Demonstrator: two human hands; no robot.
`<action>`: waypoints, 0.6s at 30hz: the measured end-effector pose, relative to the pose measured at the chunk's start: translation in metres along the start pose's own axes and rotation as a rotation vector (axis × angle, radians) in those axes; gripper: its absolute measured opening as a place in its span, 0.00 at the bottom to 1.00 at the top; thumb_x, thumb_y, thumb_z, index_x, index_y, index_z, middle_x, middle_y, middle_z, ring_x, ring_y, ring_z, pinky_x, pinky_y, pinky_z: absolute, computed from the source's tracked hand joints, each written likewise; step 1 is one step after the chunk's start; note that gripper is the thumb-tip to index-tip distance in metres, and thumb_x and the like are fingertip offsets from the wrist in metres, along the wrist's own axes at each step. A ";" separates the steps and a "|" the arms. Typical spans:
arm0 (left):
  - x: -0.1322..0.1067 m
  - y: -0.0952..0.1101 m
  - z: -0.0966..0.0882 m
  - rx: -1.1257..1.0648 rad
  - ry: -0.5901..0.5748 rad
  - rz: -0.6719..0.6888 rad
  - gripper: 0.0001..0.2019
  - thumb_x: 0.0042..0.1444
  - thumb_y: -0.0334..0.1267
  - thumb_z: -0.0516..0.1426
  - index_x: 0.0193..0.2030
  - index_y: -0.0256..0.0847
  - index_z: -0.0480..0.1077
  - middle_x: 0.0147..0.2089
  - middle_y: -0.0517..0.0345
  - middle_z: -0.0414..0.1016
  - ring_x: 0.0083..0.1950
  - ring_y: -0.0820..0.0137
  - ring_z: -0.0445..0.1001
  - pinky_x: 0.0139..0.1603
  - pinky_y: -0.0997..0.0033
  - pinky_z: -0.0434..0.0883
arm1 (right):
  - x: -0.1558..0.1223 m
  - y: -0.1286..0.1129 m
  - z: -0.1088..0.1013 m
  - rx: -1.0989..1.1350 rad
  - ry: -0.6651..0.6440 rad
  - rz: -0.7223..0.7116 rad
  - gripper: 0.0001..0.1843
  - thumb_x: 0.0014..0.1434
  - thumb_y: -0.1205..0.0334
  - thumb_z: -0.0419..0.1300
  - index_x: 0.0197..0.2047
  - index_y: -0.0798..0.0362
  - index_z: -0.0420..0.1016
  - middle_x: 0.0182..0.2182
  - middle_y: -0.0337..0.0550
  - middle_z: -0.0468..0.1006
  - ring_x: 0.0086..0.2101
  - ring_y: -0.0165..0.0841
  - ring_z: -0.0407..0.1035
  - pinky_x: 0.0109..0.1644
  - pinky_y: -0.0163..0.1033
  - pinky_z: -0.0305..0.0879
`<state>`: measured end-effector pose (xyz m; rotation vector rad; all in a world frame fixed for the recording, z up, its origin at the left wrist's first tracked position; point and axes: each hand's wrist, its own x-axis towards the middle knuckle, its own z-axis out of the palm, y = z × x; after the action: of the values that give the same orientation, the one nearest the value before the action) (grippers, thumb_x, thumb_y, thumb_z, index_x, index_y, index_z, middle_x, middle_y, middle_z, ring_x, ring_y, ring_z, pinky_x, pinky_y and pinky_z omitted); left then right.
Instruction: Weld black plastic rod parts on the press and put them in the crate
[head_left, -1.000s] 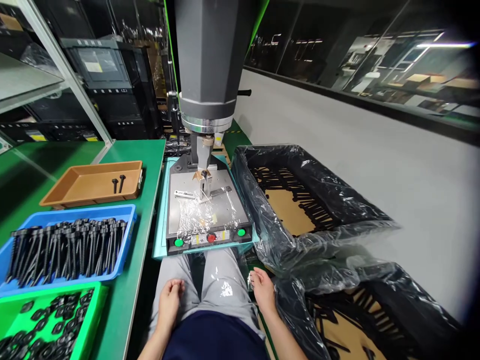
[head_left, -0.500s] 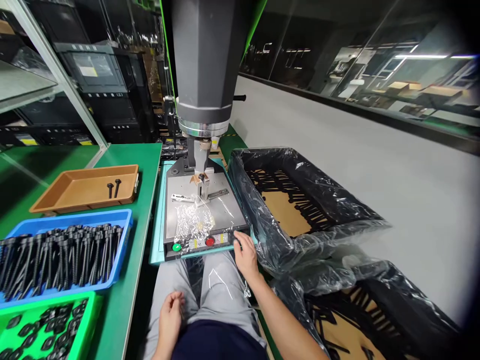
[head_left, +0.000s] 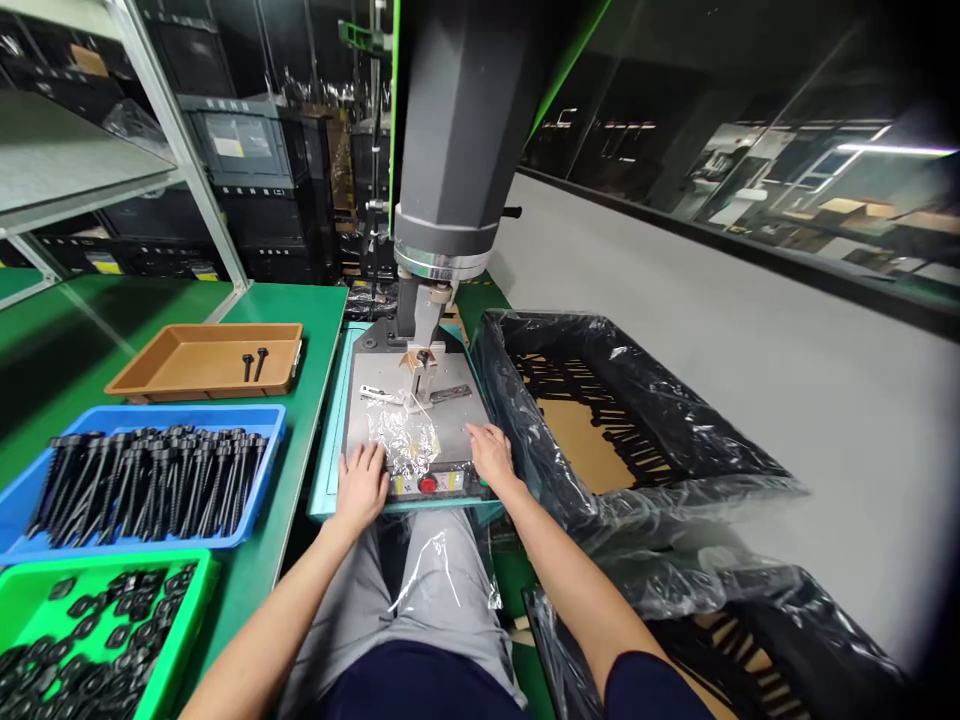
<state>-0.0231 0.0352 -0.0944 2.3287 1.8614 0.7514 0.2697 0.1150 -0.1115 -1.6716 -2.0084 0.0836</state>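
Machine (head_left: 420, 420): big, grey, standing between the knees and the green table (head_left: 300, 330). Flat silver plate on top, with crinkly clear plastic (head_left: 405, 440) lying on it. Red button (head_left: 427, 484) at the front edge, in the middle. Tall dark column (head_left: 457, 150) rising at the back, with a small metal tip pointing down at the plate.

Left hand (head_left: 361, 484) lying flat on the front left corner of the machine, fingers (head_left: 367, 458) spread loose, holding nothing. Right hand (head_left: 491, 455) lying flat on the front right corner, fingers also loose and open, holding nothing. Both hands just beside the red button, one on each side.

On the table: brown tray (head_left: 187, 375) with two black screws (head_left: 253, 365), blue tray (head_left: 262, 425) full of long black screws, green tray (head_left: 199, 590) with small black bits. To the right, box lined with a black bag (head_left: 630, 400).
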 end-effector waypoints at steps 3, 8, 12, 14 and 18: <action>0.004 -0.016 0.001 0.117 -0.069 -0.022 0.24 0.62 0.40 0.50 0.64 0.38 0.61 0.68 0.40 0.58 0.69 0.43 0.51 0.62 0.27 0.49 | -0.002 0.006 -0.001 -0.051 0.037 -0.033 0.21 0.61 0.66 0.50 0.55 0.49 0.73 0.48 0.46 0.78 0.55 0.46 0.59 0.58 0.54 0.53; -0.009 -0.030 -0.003 0.129 -0.052 -0.018 0.24 0.62 0.40 0.49 0.64 0.39 0.62 0.68 0.40 0.58 0.69 0.43 0.52 0.62 0.30 0.52 | -0.007 0.009 0.003 -0.047 0.065 -0.042 0.21 0.61 0.67 0.50 0.55 0.47 0.73 0.52 0.44 0.77 0.56 0.45 0.58 0.58 0.54 0.53; -0.012 -0.040 -0.002 0.050 -0.018 -0.028 0.23 0.61 0.39 0.50 0.63 0.37 0.63 0.68 0.38 0.57 0.69 0.45 0.53 0.61 0.37 0.59 | 0.000 0.005 0.000 -0.013 0.053 0.014 0.20 0.61 0.67 0.49 0.52 0.48 0.75 0.51 0.45 0.77 0.54 0.46 0.60 0.55 0.54 0.57; -0.012 -0.045 0.002 0.005 0.020 -0.025 0.22 0.61 0.39 0.50 0.61 0.35 0.64 0.68 0.37 0.57 0.68 0.47 0.55 0.62 0.42 0.60 | 0.012 -0.002 -0.008 0.013 0.087 0.016 0.20 0.60 0.67 0.49 0.51 0.51 0.75 0.50 0.48 0.77 0.53 0.46 0.61 0.54 0.53 0.59; -0.011 -0.052 0.013 -0.116 0.094 -0.021 0.24 0.60 0.41 0.52 0.61 0.33 0.64 0.67 0.35 0.56 0.68 0.48 0.56 0.64 0.44 0.60 | 0.057 -0.034 -0.034 0.127 0.205 -0.123 0.18 0.62 0.65 0.49 0.50 0.55 0.75 0.46 0.52 0.77 0.49 0.43 0.65 0.56 0.50 0.61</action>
<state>-0.0660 0.0424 -0.1273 2.2359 1.8218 0.9557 0.2478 0.1505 -0.0501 -1.4149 -1.9047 -0.0042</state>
